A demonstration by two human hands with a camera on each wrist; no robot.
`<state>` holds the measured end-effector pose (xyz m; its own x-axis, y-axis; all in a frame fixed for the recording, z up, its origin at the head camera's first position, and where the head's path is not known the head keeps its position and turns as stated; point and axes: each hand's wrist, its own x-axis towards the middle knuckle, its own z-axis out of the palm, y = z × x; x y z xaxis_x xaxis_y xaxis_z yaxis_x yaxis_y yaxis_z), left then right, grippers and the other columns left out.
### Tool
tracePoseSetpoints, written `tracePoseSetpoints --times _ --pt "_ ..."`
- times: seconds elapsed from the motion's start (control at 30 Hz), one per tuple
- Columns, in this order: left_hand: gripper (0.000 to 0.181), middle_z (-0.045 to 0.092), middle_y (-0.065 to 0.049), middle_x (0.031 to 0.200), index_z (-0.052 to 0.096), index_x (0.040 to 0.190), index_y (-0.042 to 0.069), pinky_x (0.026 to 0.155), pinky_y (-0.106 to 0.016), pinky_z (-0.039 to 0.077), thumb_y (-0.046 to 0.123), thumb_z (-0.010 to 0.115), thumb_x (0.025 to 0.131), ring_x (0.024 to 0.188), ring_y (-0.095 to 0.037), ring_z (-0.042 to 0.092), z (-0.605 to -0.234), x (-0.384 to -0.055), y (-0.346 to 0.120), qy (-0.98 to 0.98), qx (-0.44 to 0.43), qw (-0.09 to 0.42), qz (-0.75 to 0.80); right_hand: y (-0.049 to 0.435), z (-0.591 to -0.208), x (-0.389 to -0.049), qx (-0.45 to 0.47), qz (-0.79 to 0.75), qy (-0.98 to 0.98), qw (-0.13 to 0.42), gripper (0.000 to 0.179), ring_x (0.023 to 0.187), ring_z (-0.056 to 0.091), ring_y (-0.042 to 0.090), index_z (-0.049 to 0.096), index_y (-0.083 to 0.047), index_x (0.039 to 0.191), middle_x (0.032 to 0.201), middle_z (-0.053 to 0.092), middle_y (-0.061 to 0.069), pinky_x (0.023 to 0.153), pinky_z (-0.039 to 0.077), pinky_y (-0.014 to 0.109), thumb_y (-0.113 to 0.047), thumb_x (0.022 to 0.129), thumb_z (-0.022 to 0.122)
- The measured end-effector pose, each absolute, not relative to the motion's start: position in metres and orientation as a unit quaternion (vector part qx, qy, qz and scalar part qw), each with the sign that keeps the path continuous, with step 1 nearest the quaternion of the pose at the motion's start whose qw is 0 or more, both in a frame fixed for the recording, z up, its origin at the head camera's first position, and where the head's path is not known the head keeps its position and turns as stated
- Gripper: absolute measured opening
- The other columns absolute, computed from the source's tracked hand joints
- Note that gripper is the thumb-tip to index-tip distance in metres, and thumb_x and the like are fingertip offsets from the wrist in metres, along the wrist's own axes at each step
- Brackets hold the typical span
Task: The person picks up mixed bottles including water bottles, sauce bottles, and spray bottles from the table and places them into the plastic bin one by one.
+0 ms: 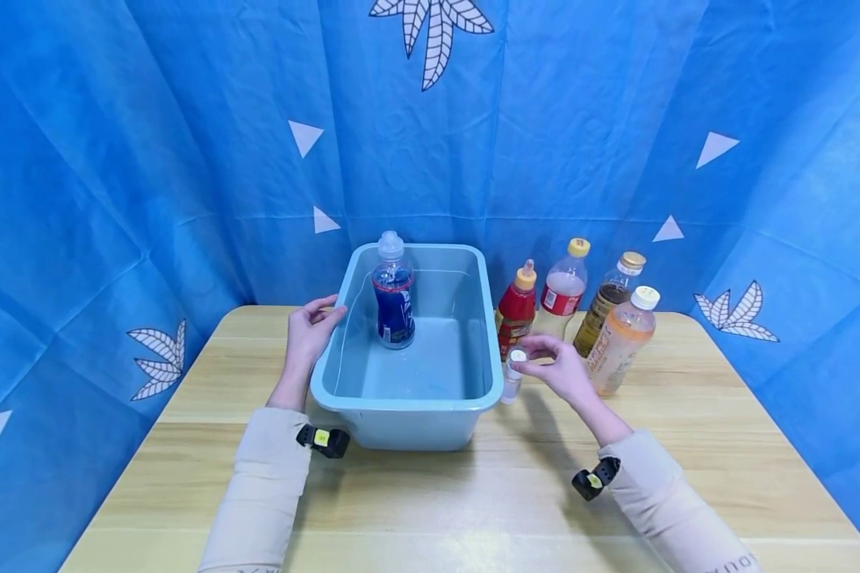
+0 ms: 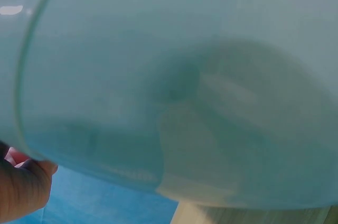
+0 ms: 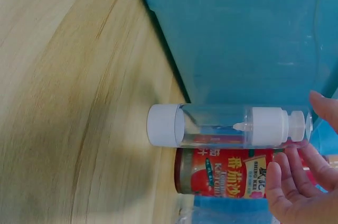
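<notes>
My left hand (image 1: pixel 314 326) holds the left rim of a light blue plastic basin (image 1: pixel 410 406); in the left wrist view, the basin's outer wall (image 2: pixel 132 76) hides most of that hand. Inside the basin stands a dark blue bottle (image 1: pixel 394 306) with a clear cap. Beyond the basin's right side, a small clear pump bottle (image 3: pixel 211 124) with a white base and white pump stands upright on the table. My right hand (image 1: pixel 555 368) is at its top, with thumb and fingers on either side of the cap. The right wrist view shows a small gap beside the thumb.
A red ketchup bottle (image 1: pixel 516 312) stands behind the pump bottle. To its right are a yellow-capped bottle (image 1: pixel 563 286), a bottle of dark liquid (image 1: pixel 606 306) and a white-capped peach-coloured bottle (image 1: pixel 622 342). A blue curtain (image 1: pixel 430 159) hangs behind the wooden table (image 1: pixel 430 509).
</notes>
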<state>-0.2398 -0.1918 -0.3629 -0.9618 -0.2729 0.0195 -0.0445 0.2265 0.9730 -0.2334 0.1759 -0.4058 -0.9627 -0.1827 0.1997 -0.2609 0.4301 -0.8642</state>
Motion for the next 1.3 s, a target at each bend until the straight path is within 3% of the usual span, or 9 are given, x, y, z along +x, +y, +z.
tracePoseSetpoints --times 0.57,1.0,1.3 --pt "0.040 0.056 -0.018 0.109 0.052 0.123 0.006 0.082 -0.036 0.047 0.024 0.056 0.087 0.094 -0.028 0.057 -0.363 -0.239 -0.192 -0.777 0.099 0.100 -0.614 0.177 -0.411 -0.236 0.135 0.525 -0.840 0.014 0.035 0.089 0.056 0.030 0.061 0.005 0.103 0.103 0.057 0.018 0.071 0.048 0.024 -0.012 0.074 0.072" --pt "0.041 0.057 -0.019 0.108 0.052 0.123 0.006 0.081 -0.035 0.048 0.025 0.057 0.087 0.092 -0.028 0.058 -0.364 -0.241 -0.192 -0.781 0.103 0.104 -0.608 0.180 -0.416 -0.236 0.121 0.523 -0.842 0.042 0.032 0.082 0.058 0.023 0.064 0.003 0.099 0.096 0.061 0.016 0.068 0.049 0.021 -0.012 0.072 0.073" --pt "0.041 0.056 -0.018 0.109 0.051 0.124 0.007 0.082 -0.037 0.047 0.024 0.057 0.087 0.095 -0.030 0.057 -0.363 -0.239 -0.192 -0.777 0.107 0.096 -0.613 0.181 -0.399 -0.226 0.099 0.532 -0.839 0.049 0.035 0.083 0.058 0.026 0.062 0.004 0.102 0.096 0.062 0.019 0.066 0.049 0.020 -0.012 0.073 0.072"
